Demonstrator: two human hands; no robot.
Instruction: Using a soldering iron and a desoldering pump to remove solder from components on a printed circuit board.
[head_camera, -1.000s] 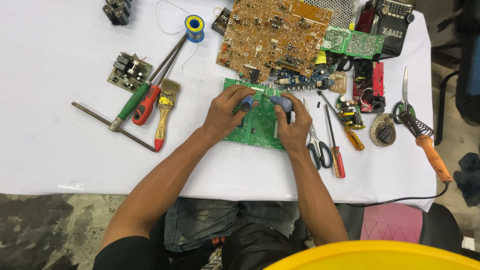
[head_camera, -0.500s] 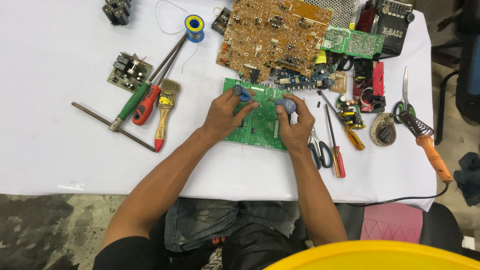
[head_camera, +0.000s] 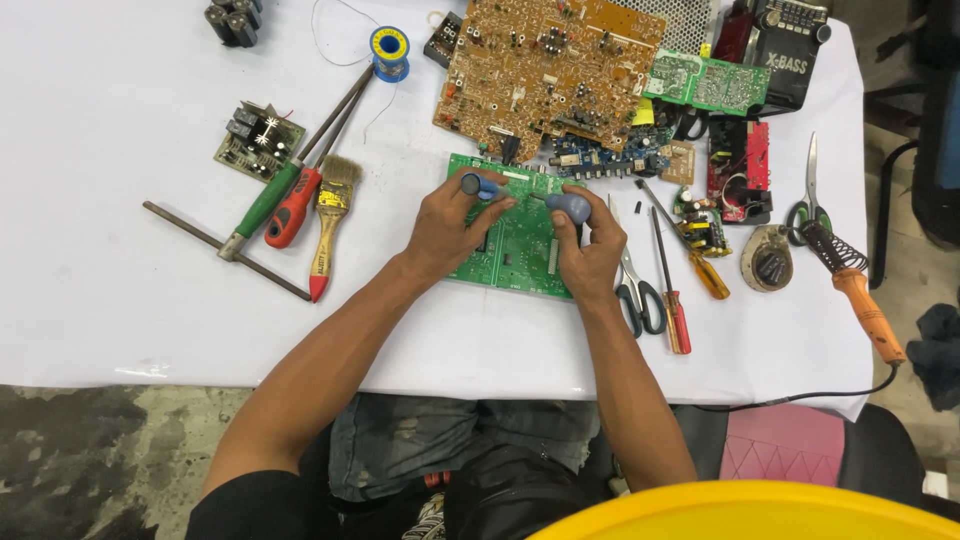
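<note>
A green circuit board (head_camera: 505, 262) lies flat on the white table (head_camera: 120, 120) in front of me. My left hand (head_camera: 443, 232) rests on its left part, fingers closed on a small blue-handled tool (head_camera: 472, 185) that points right. My right hand (head_camera: 592, 250) sits on the board's right edge and grips a second blue-handled tool (head_camera: 570, 206). The two tool tips meet near the board's upper middle. What the tips touch is hidden by my fingers.
A large brown circuit board (head_camera: 550, 70) lies just behind. To the left are a paintbrush (head_camera: 328, 222), red and green screwdrivers (head_camera: 290, 205), a T-handle bar (head_camera: 225, 248) and a blue solder spool (head_camera: 389, 46). Scissors (head_camera: 636, 290), screwdrivers (head_camera: 672, 290) and an orange-handled soldering iron (head_camera: 860, 300) lie to the right.
My left hand has drawn its blue-handled tool up and to the left, away from the other tool's handle. The right hand has barely shifted.
</note>
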